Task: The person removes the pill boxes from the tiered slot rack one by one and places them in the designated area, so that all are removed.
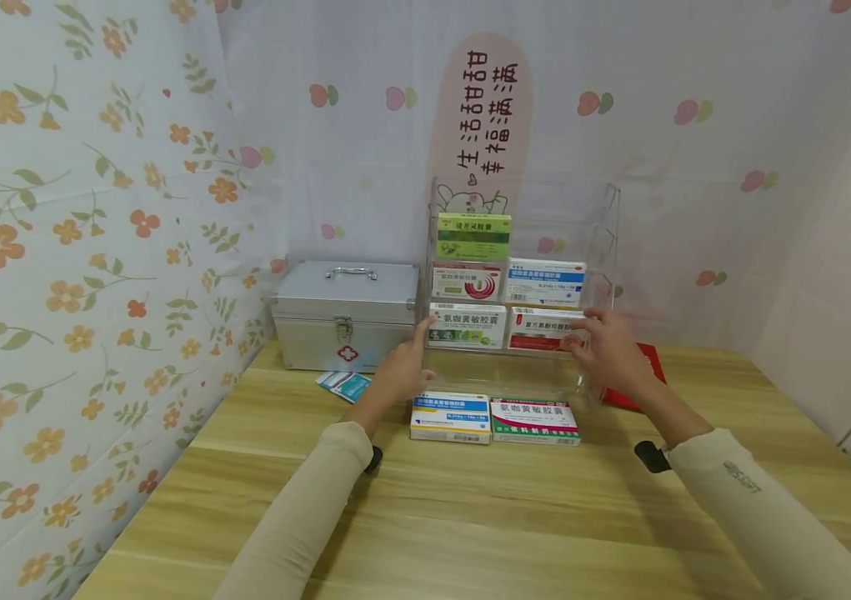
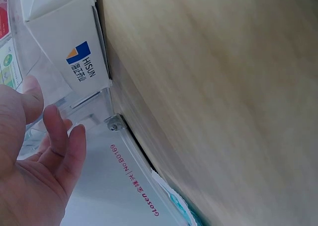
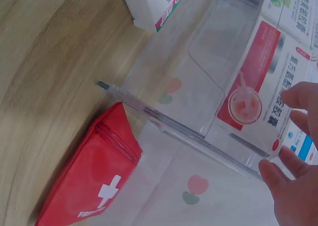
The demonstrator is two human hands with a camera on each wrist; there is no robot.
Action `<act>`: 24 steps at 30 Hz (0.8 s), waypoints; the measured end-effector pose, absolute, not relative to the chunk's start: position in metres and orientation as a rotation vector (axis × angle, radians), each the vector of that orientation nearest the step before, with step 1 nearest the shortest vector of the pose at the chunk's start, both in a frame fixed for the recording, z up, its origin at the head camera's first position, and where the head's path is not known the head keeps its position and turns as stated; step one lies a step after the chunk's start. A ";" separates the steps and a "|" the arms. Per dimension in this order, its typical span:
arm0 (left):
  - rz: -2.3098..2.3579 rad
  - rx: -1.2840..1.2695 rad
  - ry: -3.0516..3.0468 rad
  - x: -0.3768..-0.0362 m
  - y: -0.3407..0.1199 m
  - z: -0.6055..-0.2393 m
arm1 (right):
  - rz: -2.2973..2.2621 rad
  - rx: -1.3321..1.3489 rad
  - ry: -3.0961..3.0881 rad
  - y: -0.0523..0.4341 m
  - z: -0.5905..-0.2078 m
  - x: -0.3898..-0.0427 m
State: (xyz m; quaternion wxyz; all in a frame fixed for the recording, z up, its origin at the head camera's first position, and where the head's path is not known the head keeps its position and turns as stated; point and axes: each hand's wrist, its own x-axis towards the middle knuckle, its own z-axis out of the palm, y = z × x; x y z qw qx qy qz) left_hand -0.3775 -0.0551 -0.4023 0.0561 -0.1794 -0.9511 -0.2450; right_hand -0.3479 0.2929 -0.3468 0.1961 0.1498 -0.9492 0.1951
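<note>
A clear acrylic rack (image 1: 596,250) holds several medicine boxes in its tiers. My left hand (image 1: 401,367) is at the rack's left side, its index finger reaching the left edge of a white and green box (image 1: 467,326) in the lower tier. In the left wrist view its other fingers are loosely bent with nothing between them. My right hand (image 1: 608,346) is by the right end of a white and red box (image 1: 541,330) beside it, fingers spread; in the right wrist view I cannot tell whether the fingertips touch the box.
Higher in the rack sit a green box (image 1: 473,237), a white and red box (image 1: 466,282) and a blue and white box (image 1: 545,283). Two boxes (image 1: 450,418) lie before it. A silver case (image 1: 346,317) and blue packet (image 1: 350,386) are left; a red pouch (image 3: 94,171) is right.
</note>
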 end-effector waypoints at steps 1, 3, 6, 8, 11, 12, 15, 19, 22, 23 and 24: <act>-0.742 -0.545 -2.886 -0.377 -0.055 -0.402 | 0.556 0.409 -2.668 0.293 -0.347 -0.348; -0.731 -0.547 -2.890 -0.376 -0.055 -0.401 | 0.593 0.391 -2.680 0.293 -0.346 -0.347; -0.735 -0.552 -2.889 -0.376 -0.055 -0.401 | 0.642 0.384 -2.677 0.293 -0.346 -0.347; -0.741 -0.556 -2.888 -0.376 -0.056 -0.402 | 0.668 0.383 -2.669 0.294 -0.347 -0.349; -0.739 -0.553 -2.890 -0.377 -0.055 -0.403 | 0.679 0.379 -2.661 0.296 -0.348 -0.352; -0.731 -0.550 -2.891 -0.378 -0.055 -0.404 | 0.681 0.381 -2.659 0.296 -0.348 -0.352; -0.713 -0.540 -2.896 -0.377 -0.054 -0.404 | 0.669 0.384 -2.656 0.297 -0.348 -0.354; -0.708 -0.544 -2.894 -0.376 -0.053 -0.402 | 0.641 0.386 -2.654 0.298 -0.347 -0.356; -0.716 -0.540 -2.897 -0.376 -0.053 -0.402 | 0.647 0.404 -2.649 0.299 -0.347 -0.357; -0.718 -0.536 -2.898 -0.376 -0.053 -0.402 | 0.654 0.413 -2.646 0.300 -0.347 -0.357; -0.726 -0.535 -2.899 -0.376 -0.054 -0.402 | 0.665 0.419 -2.646 0.300 -0.347 -0.357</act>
